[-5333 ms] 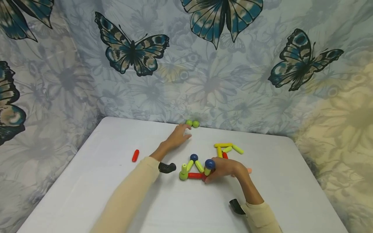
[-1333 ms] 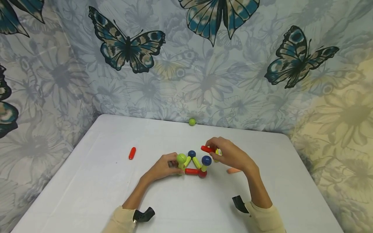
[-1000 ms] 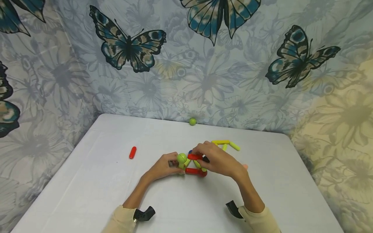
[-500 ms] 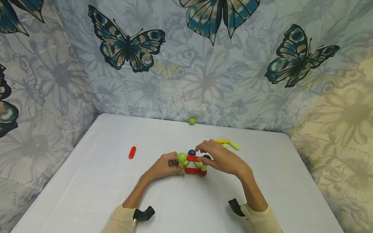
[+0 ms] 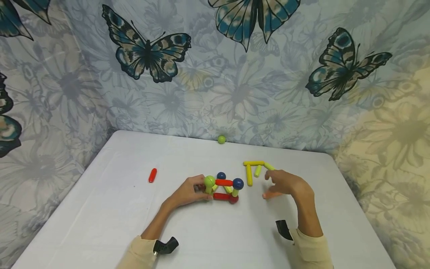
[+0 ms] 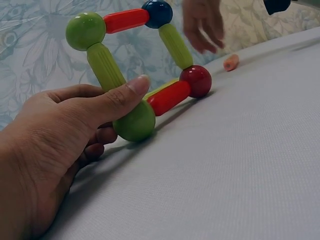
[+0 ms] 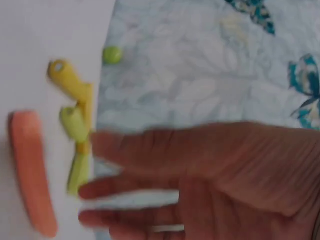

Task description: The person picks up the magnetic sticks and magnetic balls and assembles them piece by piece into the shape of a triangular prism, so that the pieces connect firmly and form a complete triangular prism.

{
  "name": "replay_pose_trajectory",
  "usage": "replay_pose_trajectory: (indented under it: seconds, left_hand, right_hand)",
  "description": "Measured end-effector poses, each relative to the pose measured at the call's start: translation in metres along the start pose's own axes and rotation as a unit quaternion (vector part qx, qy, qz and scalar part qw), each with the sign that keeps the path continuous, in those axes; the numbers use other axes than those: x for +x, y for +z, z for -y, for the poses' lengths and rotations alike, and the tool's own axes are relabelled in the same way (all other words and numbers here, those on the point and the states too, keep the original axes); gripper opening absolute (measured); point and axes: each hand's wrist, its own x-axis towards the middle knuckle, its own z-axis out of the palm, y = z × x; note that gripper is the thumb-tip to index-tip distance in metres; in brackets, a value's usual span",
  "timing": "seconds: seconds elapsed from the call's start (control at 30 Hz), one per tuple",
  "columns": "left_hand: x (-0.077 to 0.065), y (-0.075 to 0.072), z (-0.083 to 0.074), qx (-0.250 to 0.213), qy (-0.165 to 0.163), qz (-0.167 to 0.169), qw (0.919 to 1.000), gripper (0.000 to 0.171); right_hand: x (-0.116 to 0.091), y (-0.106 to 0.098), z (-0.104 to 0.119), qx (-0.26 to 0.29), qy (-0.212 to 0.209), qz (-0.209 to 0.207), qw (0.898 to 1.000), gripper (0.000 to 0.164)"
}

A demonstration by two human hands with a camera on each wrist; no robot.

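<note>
A small frame of coloured magnetic building rods and balls stands on the table; its upper red rod (image 5: 223, 182) joins a green ball (image 5: 209, 181) to a blue ball (image 5: 238, 183). Below run another red rod (image 6: 170, 97) and a red ball (image 6: 196, 81). My left hand (image 5: 186, 192) grips the frame's left side, thumb across the base of the yellow-green upright rod (image 6: 106, 67) above the lower green ball (image 6: 135, 122). Holding nothing, my right hand (image 5: 290, 185) hovers with spread fingers by an orange rod (image 7: 32, 172), right of the frame.
Loose yellow rods (image 5: 249, 175) and yellow-green rods (image 5: 257, 171) lie behind, right of the frame. A single green ball (image 5: 221, 139) sits at the table's back edge, against the patterned wall. Far left lies a loose red rod (image 5: 152, 175).
My right hand brought a red rod across, set it between the upper green and blue balls, let go and moved right. Earlier, my left hand came from the back green balls to the frame.
</note>
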Motion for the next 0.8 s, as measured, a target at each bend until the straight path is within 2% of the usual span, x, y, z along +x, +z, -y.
replay_pose_trajectory:
  seconds: [0.03, 0.1, 0.23, 0.3, 0.37, 0.43, 0.53, 0.67, 0.8]
  left_hand:
    - [0.000, 0.000, -0.001, 0.000, -0.004, -0.001, 1.0000, 0.027]
    - [0.000, 0.001, -0.001, 0.001, -0.007, -0.005, 1.0000, 0.027]
    - [0.001, 0.002, -0.002, 0.002, -0.006, -0.014, 0.9999, 0.027]
    - [0.002, 0.004, -0.002, 0.004, -0.005, -0.019, 0.9998, 0.026]
    - [0.003, 0.004, -0.003, 0.006, -0.004, -0.027, 0.9996, 0.026]
    - [0.002, 0.005, -0.004, 0.009, -0.007, -0.032, 0.9994, 0.027]
    - [0.002, 0.004, -0.005, 0.011, -0.006, -0.038, 0.9992, 0.027]
    - [0.002, 0.003, -0.004, 0.013, 0.004, -0.040, 0.9991, 0.027]
    - [0.003, 0.004, -0.002, 0.017, 0.011, -0.041, 0.9990, 0.027]
  right_hand:
    - [0.001, 0.000, -0.007, -0.006, 0.034, 0.017, 0.999, 0.058]
    - [0.005, 0.002, -0.018, -0.019, 0.080, 0.040, 0.996, 0.057]
    - [0.016, 0.011, -0.035, -0.024, 0.117, 0.053, 0.991, 0.026]
    - [0.020, 0.015, -0.039, -0.022, 0.125, 0.064, 0.990, 0.020]
    - [0.021, 0.018, -0.038, -0.012, 0.111, 0.076, 0.991, 0.015]
    - [0.019, 0.018, -0.034, 0.001, 0.081, 0.091, 0.993, 0.013]
    - [0.014, 0.014, -0.021, 0.028, 0.000, 0.107, 0.994, 0.012]
    - [0.008, 0.009, 0.006, 0.056, -0.096, 0.125, 0.986, 0.011]
    - [0.004, 0.016, 0.042, 0.059, -0.127, 0.136, 0.981, 0.009]
